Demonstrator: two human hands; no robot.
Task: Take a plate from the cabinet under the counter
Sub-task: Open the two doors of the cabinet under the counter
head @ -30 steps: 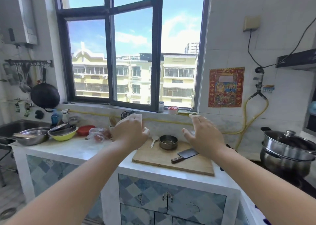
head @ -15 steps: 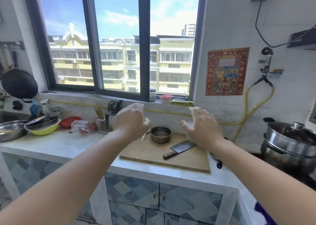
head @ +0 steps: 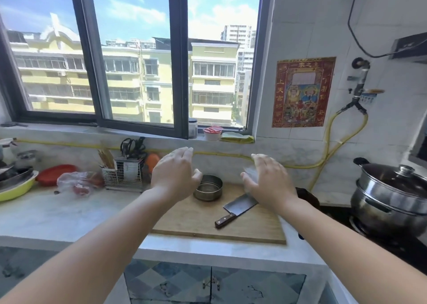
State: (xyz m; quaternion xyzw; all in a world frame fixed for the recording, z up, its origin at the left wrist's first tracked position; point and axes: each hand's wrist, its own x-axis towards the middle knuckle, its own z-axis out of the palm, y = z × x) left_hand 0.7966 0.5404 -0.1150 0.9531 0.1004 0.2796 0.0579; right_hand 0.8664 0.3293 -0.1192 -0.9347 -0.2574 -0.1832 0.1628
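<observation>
The cabinet [head: 175, 283] under the white counter has two blue diamond-patterned doors, both closed, with small metal handles [head: 210, 282] where they meet. No plate shows; the cabinet's inside is hidden. My left hand [head: 174, 173] and my right hand [head: 268, 179] are stretched out palm down above the wooden cutting board [head: 201, 220], fingers loosely apart and holding nothing. Both hover well above the cabinet doors.
A cleaver [head: 235, 210] and a small steel tin [head: 208, 187] lie on the board. A stacked steel pot [head: 392, 195] stands on the stove at right. At left are a utensil rack [head: 124, 172], a plastic bag [head: 76, 183], a red dish [head: 54, 174] and a yellow bowl [head: 16, 189].
The view has closed in on the counter and shifted right, so the sink and hanging pan have left the frame. Both hands keep the same outstretched pose.
</observation>
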